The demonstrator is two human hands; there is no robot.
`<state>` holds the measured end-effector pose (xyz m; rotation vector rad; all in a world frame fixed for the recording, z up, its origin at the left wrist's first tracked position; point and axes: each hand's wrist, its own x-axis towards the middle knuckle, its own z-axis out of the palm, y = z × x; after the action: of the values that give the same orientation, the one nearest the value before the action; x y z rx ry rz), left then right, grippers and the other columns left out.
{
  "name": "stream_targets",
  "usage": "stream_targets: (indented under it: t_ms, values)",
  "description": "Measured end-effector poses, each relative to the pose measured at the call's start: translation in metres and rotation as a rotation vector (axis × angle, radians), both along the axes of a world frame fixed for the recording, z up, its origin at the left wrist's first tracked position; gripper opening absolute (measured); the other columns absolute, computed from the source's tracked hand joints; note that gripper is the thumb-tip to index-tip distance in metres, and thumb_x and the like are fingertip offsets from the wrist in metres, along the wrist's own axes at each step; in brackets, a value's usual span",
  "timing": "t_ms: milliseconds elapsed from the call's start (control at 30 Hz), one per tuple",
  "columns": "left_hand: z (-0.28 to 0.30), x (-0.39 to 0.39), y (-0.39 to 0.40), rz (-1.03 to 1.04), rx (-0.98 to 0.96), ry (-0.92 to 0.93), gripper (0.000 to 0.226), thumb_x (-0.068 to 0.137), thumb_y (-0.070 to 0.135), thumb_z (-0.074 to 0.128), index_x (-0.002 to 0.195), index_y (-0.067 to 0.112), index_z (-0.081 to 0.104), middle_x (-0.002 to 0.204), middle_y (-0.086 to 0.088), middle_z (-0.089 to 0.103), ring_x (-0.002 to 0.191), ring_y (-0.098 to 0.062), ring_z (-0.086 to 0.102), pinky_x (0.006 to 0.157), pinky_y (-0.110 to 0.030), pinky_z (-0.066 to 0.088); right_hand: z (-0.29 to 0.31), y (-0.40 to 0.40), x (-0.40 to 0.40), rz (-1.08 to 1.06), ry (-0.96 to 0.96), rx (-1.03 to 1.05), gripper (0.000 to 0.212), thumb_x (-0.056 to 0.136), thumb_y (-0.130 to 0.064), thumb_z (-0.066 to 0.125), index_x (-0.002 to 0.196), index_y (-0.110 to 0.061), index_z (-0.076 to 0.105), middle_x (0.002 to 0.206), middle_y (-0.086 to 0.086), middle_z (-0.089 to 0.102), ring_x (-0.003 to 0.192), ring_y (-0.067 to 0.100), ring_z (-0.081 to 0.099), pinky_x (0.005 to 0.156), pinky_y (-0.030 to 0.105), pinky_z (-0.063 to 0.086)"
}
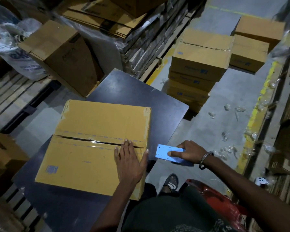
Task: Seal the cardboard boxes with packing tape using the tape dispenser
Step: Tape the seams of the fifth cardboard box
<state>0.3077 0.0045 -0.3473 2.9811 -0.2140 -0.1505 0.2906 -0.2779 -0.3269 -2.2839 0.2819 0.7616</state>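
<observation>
Box (97, 144): cardboard, flaps closed, lay flat on the dark table (137, 91), near its right edge. Clear tape (90, 139) ran along the centre seam from the left edge to the right; a dark gap showed along the seam under it. Blue printed mark at the lower left of the top face.

Left hand (129, 163): lay flat on the box top at the right end of the seam, fingers straight and spread, thumb over the right edge. Grasped nothing.

Right hand (189, 152): just right of the box, off its edge, fingers and thumb wrapped round the dispenser (167, 153). A bangle (205, 160) sat on the wrist.

Dispenser: light blue, flat plate facing up, held beside the right end of the seam, apart from the box top. Whether tape still joined it to the box could not be told.

Stack of boxes (197, 69): on the floor beyond the table, tape over the top one's seam. Two more boxes (253, 44) lay behind it to the right.

Flat cartons (107, 15): piled at the top of the view, past the table.

Open box (62, 52): tilted, left of the table's far corner.

Tape scraps (228, 133): scattered on the floor to the right, near a yellow line (258, 111).

Sandalled foot (171, 183): on the floor below the right hand.
</observation>
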Motion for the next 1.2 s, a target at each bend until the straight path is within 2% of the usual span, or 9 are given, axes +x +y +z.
stream_targets:
  t_ms: [100, 167, 300, 467, 600, 867, 933, 1033, 1200]
  values:
    - [0.001, 0.002, 0.0, 0.001, -0.04, -0.021, 0.091, 0.1, 0.077, 0.031, 0.153, 0.005, 0.048, 0.164, -0.014, 0.041, 0.151, -0.028, 0.036, 0.127, -0.052, 0.024, -0.006, 0.009, 0.0, -0.011, -0.019, -0.058, 0.07, 0.07, -0.089, 0.059, 0.053, -0.021, 0.055, 0.05, -0.004, 0.05, 0.046, 0.01, 0.047, 0.051, 0.031, 0.034]
    - [0.001, 0.003, 0.002, -0.004, -0.028, -0.031, 0.091, 0.099, 0.077, 0.036, 0.153, 0.004, 0.048, 0.162, -0.015, 0.043, 0.149, -0.029, 0.038, 0.126, -0.051, 0.026, -0.01, 0.014, -0.001, -0.02, -0.019, -0.088, 0.068, 0.076, -0.085, 0.062, 0.054, -0.02, 0.055, 0.051, -0.003, 0.053, 0.048, 0.011, 0.052, 0.051, 0.031, 0.037]
    - [0.002, 0.001, 0.001, -0.019, 0.004, -0.01, 0.094, 0.097, 0.076, 0.036, 0.155, 0.003, 0.044, 0.164, -0.016, 0.039, 0.151, -0.03, 0.036, 0.128, -0.052, 0.023, -0.015, 0.031, 0.004, -0.028, -0.004, -0.128, 0.072, 0.076, -0.088, 0.058, 0.066, -0.016, 0.064, 0.063, -0.002, 0.061, 0.06, 0.016, 0.062, 0.054, 0.031, 0.041]
    - [0.0, 0.001, 0.001, -0.022, 0.007, -0.018, 0.093, 0.094, 0.073, 0.041, 0.155, 0.002, 0.044, 0.164, -0.017, 0.039, 0.15, -0.032, 0.036, 0.127, -0.054, 0.024, -0.021, 0.045, 0.011, -0.059, 0.008, -0.136, 0.068, 0.072, -0.09, 0.055, 0.07, -0.021, 0.057, 0.069, -0.001, 0.059, 0.065, 0.018, 0.061, 0.055, 0.031, 0.041]
    - [-0.001, 0.001, 0.0, -0.007, -0.011, -0.018, 0.092, 0.093, 0.071, 0.047, 0.155, 0.004, 0.043, 0.164, -0.015, 0.039, 0.15, -0.031, 0.034, 0.127, -0.053, 0.023, -0.024, 0.045, 0.015, -0.096, 0.042, -0.085, 0.064, 0.074, -0.082, 0.064, 0.065, -0.02, 0.053, 0.064, 0.0, 0.056, 0.059, 0.018, 0.057, 0.055, 0.031, 0.038]
    - [-0.002, 0.001, -0.001, 0.001, -0.017, -0.028, 0.091, 0.093, 0.07, 0.055, 0.154, 0.005, 0.043, 0.163, -0.014, 0.039, 0.148, -0.03, 0.03, 0.128, -0.052, 0.023, -0.033, 0.044, 0.023, -0.21, 0.162, 0.082, 0.058, 0.071, -0.071, 0.076, 0.07, -0.014, 0.061, 0.064, 0.0, 0.055, 0.06, 0.019, 0.051, 0.061, 0.033, 0.034]
    - [-0.002, 0.001, -0.001, 0.003, -0.022, -0.025, 0.092, 0.092, 0.071, 0.053, 0.155, 0.005, 0.043, 0.163, -0.014, 0.038, 0.149, -0.029, 0.027, 0.128, -0.052, 0.022, -0.037, 0.043, 0.022, -0.281, 0.237, 0.175, 0.055, 0.069, -0.066, 0.08, 0.076, -0.013, 0.066, 0.071, 0.002, 0.058, 0.065, 0.02, 0.052, 0.065, 0.033, 0.034]
    - [0.0, 0.0, -0.001, 0.01, -0.029, -0.031, 0.095, 0.092, 0.073, 0.049, 0.155, 0.004, 0.042, 0.164, -0.013, 0.037, 0.149, -0.029, 0.024, 0.128, -0.051, 0.021, -0.05, 0.04, 0.017, -0.363, 0.324, 0.3, 0.065, 0.06, -0.067, 0.085, 0.09, -0.01, 0.074, 0.079, 0.002, 0.068, 0.069, 0.021, 0.06, 0.067, 0.031, 0.04]
    - [0.002, 0.001, -0.001, 0.008, -0.03, -0.019, 0.095, 0.091, 0.074, 0.05, 0.155, 0.004, 0.042, 0.165, -0.013, 0.035, 0.151, -0.029, 0.027, 0.129, -0.051, 0.021, -0.054, 0.038, 0.016, -0.385, 0.375, 0.351, 0.055, 0.073, -0.054, 0.086, 0.1, -0.007, 0.077, 0.082, 0.003, 0.075, 0.068, 0.019, 0.066, 0.065, 0.028, 0.047]
